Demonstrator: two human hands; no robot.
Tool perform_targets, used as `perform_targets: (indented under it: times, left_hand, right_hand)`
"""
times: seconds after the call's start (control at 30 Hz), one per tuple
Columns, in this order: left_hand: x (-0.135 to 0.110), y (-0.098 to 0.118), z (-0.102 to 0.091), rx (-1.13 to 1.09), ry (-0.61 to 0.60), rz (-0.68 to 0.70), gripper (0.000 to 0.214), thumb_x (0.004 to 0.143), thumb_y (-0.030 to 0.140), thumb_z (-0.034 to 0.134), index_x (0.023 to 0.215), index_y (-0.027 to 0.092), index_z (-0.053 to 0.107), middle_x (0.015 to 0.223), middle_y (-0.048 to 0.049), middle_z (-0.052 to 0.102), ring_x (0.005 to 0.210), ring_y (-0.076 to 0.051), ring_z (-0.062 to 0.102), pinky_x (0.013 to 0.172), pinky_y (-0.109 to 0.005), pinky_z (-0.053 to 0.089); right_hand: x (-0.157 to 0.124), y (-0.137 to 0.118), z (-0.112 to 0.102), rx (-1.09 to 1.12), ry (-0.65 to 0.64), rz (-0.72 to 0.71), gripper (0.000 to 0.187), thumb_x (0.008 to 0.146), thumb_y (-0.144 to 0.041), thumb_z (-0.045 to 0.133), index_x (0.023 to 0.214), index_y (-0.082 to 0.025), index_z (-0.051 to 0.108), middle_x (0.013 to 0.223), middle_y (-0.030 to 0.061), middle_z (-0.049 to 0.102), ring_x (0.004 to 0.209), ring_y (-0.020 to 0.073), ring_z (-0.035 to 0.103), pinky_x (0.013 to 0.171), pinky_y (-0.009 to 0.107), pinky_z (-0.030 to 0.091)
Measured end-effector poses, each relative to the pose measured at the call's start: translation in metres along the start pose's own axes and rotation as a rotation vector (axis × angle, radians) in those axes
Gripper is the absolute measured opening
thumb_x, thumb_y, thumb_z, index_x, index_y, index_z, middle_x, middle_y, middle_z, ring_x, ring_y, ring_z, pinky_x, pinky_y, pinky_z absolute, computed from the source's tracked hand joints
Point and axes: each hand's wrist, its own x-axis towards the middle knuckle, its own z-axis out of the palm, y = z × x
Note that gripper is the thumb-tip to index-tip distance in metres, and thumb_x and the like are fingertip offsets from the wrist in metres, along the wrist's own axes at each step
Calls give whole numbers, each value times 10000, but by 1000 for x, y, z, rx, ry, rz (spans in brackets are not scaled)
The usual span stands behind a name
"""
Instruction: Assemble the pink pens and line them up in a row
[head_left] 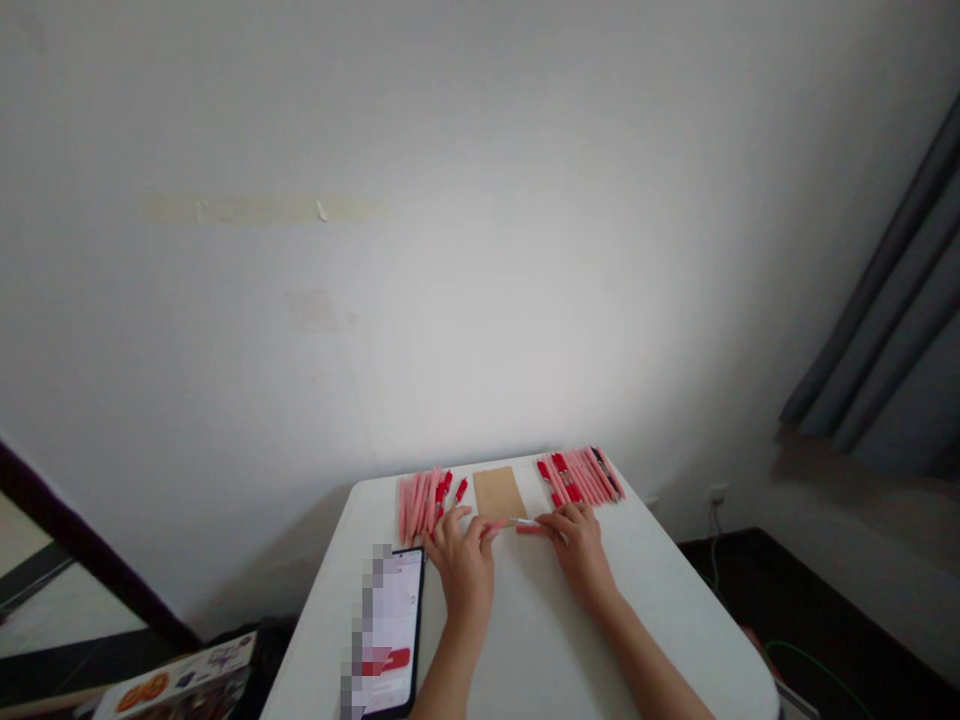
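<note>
Both my hands rest on a white table (540,640) and hold one pen (517,524) between them. My left hand (463,560) pinches the pink barrel end; my right hand (576,540) pinches the red end, and a thin white part shows between the two. A row of pink and red pens (425,500) lies at the far left of the table. A second row of pens (581,476) lies at the far right, just beyond my right hand. A small brown card (499,491) sits between the rows.
A phone (394,630) with a lit screen lies on the table beside my left forearm. A printed box (176,680) sits low at the left, off the table. The white wall stands right behind the table; grey curtains (892,340) hang at the right.
</note>
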Motion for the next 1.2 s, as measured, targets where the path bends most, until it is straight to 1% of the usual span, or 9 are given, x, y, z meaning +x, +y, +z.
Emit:
perform_targets:
  times: [0.2, 0.3, 0.5, 0.73, 1.0, 1.2]
  left_hand:
    - [-1, 0, 1, 2, -10, -16, 98, 789, 293, 608, 804, 283, 704, 1060, -44, 610, 1061, -248, 494, 997, -528, 281]
    - [-1, 0, 0, 2, -13, -9, 103, 793, 291, 602, 810, 285, 703, 1061, -44, 610, 1060, -251, 495, 1001, -532, 274]
    - [-1, 4, -4, 25, -22, 27, 125, 816, 285, 575, 813, 308, 697, 1066, -31, 615, 1082, -258, 485, 1025, -574, 232]
    - [-1, 5, -4, 8, -41, 70, 106, 801, 301, 596, 803, 291, 702, 1068, -43, 620, 1059, -249, 504, 1011, -552, 283]
    - [0, 7, -3, 4, -50, 69, 60, 776, 302, 639, 771, 292, 698, 1047, -21, 632, 1083, -246, 512, 1043, -550, 269]
    - [-1, 6, -3, 35, -59, 86, 71, 776, 261, 636, 758, 296, 696, 1062, -17, 634, 1087, -254, 514, 1033, -562, 279]
  right_hand:
    - [0, 1, 0, 10, -14, -6, 188, 885, -290, 548, 908, -265, 733, 863, 68, 651, 882, 234, 521, 786, 363, 412]
    - [-1, 1, 0, 1, -12, -9, 171, 874, -283, 567, 906, -275, 735, 863, 66, 652, 892, 239, 521, 790, 364, 413]
    - [-1, -1, 0, -18, -16, -28, 153, 856, -268, 592, 906, -289, 735, 862, 63, 648, 900, 241, 525, 806, 373, 417]
    - [-2, -5, 0, -72, -12, -55, 164, 841, -226, 611, 914, -304, 736, 888, 58, 635, 926, 237, 511, 828, 368, 410]
    - [-2, -9, -3, -90, -15, -63, 188, 841, -196, 611, 936, -307, 729, 907, 54, 619, 953, 232, 500, 850, 363, 403]
    - [-2, -8, -1, -91, -8, -71, 200, 843, -195, 604, 936, -318, 731, 911, 58, 619, 948, 232, 508, 848, 368, 407]
